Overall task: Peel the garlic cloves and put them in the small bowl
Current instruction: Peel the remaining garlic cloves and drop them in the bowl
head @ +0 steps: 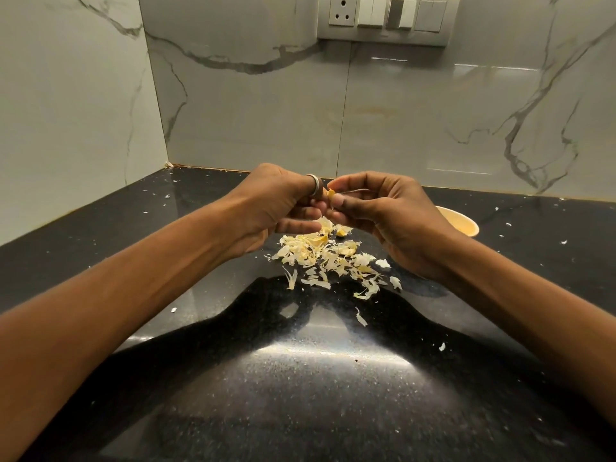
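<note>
— Where's the clove?
— A small pale-yellow garlic clove, pinched between left hand and right hand, above a heap of papery white peelings on the glossy black stone surface.
— The bowl?
— A small cream round bowl, partly hidden behind the right hand.

black speckled countertop with a heap of garlic peels, small bowl right of it

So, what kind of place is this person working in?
Probably a home kitchen: a black speckled countertop, marble-look wall tiles behind it, a socket and switch panel on the wall, and garlic peels heaped on the counter.
</note>
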A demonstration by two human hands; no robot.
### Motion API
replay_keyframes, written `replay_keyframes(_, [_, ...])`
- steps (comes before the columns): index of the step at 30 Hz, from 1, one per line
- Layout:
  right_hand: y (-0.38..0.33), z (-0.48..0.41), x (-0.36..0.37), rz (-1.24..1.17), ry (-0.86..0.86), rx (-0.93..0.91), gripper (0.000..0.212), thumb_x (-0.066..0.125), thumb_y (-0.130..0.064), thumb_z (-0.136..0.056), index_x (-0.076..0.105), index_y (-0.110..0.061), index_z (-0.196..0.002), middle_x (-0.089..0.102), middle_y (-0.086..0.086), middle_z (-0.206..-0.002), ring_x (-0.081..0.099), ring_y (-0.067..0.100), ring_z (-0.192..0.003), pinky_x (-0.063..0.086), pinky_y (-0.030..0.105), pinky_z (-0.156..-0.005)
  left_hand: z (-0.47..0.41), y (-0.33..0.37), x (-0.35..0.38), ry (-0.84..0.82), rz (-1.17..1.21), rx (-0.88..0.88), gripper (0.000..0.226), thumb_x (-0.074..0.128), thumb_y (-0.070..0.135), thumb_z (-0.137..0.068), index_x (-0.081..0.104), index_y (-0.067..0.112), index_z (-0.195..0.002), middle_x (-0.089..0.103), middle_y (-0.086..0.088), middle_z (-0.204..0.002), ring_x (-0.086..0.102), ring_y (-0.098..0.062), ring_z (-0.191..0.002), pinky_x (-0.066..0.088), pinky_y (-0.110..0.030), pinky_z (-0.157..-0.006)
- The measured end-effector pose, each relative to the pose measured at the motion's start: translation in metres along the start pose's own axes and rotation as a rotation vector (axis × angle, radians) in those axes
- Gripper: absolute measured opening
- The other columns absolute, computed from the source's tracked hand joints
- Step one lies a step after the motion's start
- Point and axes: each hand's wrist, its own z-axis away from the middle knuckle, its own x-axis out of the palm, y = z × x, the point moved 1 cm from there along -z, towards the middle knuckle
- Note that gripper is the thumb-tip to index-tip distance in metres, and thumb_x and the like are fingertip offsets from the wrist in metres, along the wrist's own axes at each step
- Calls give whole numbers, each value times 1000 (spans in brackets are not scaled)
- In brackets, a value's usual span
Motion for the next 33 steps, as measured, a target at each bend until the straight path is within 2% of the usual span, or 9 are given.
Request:
replay_keyframes(4, [1, 0, 1, -94, -10, 55, 23, 59, 13, -89, 67, 3, -109, 72, 17, -95, 73, 18, -78, 61, 23, -74, 0, 0, 0, 3, 34, -21, 16, 60, 7, -93, 70, -4, -97, 67, -4, -69, 60, -9, -57, 57, -22, -51])
replay_keyframes(8, [1, 0, 0, -45, -27, 33, 27, 63, 8, -84, 69, 1, -109, 72, 17, -96, 73, 19, -83, 61, 24, -78, 0, 0, 0, 13, 27, -25, 15, 61, 6, -92, 69, -5, -97, 66, -6, -72, 60, -10, -57, 58, -22, -51])
replay_keyframes(12, [2, 2, -1, 286, -12, -126, 25, 74, -4, -82, 73, -6, -107, 76, 12, -99, 73, 17, -89, 60, 26, -81, 0, 0, 0, 24, -7, -18, 15, 61, 8, -94, 70, -3, -98, 70, -12, -87, 62, -9, -58, 58, -22, -52])
replay_keyframes(15, [2, 1, -2, 450, 44, -247, 17, 74, -5, -86, 74, -11, -103, 77, 7, -93, 72, 14, -83, 61, 26, -78, 0, -1, 0, 40, -108, 4, 17, 60, 11, -93, 73, 2, -96, 69, -6, -80, 62, -6, -60, 54, -21, -49])
replay_keyframes(19, [4, 0, -1, 579, 54, -302, 14, 73, -8, -89, 74, -9, -102, 76, 6, -91, 73, 18, -83, 61, 26, -77, 0, -1, 0, 52, -159, 20, 21, 60, 13, -92, 74, 0, -102, 64, -2, -75, 61, -4, -58, 50, -20, -48])
replay_keyframes(22, [4, 0, -2, 556, 68, -290, 18, 73, -8, -88, 72, -5, -105, 75, 6, -93, 73, 13, -82, 59, 23, -75, -2, -1, 0, 68, -156, 11, 22, 62, 13, -91, 73, -2, -103, 63, -2, -74, 61, -5, -56, 51, -20, -48])
replay_keyframes(27, [3, -1, -4, 388, 101, -246, 15, 72, -4, -88, 71, -4, -104, 75, 9, -95, 74, 13, -84, 57, 20, -75, -3, -2, -1, 95, -135, -3, 15, 60, 13, -93, 71, 4, -89, 61, -1, -69, 58, -5, -53, 52, -20, -48])
replay_keyframes(30, [3, -1, -6, 328, 133, -240, 14, 72, -4, -89, 71, -5, -103, 75, 10, -95, 74, 18, -88, 59, 23, -79, -3, -4, -3, 103, -168, -23, 16, 60, 15, -95, 70, 6, -86, 60, -1, -68, 56, -5, -50, 51, -18, -47])
replay_keyframes(33, [-1, -2, -9, 296, 160, -239, 15, 71, -4, -89, 70, -5, -104, 75, 9, -96, 73, 16, -88, 59, 24, -81, -5, -4, -4, 110, -213, -37, 16, 59, 15, -94, 67, 8, -83, 56, 0, -65, 52, -7, -50, 52, -19, -48])
